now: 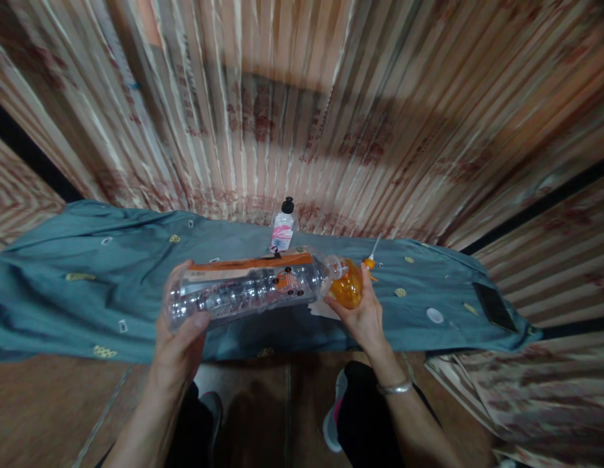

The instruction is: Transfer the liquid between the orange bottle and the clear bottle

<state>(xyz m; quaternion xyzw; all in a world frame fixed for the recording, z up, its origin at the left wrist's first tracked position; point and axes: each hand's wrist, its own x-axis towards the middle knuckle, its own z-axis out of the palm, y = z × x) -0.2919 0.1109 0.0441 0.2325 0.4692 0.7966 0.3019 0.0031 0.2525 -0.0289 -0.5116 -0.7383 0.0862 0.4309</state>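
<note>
My left hand (181, 325) is wrapped round the base of a large clear plastic bottle (255, 286) with an orange and white label. The bottle lies nearly level in the air above the cloth, its neck toward the right. In my right hand (363, 312) is a rounded, see-through amber container (348, 286). Its opening meets the bottle's mouth; whether any liquid passes cannot be made out. Just beyond my right fingers shows an orange piece with a thin white stem (372, 261). A small clear bottle (283, 231) with a black cap and pink label stands behind the large one.
A teal patterned cloth (150, 260) covers the long table. A dark flat phone-like slab (494, 305) and a white round disc (434, 316) lie at the right. A pale scrap (324, 311) sits below the bottle's neck. Pleated curtains (282, 130) hang behind.
</note>
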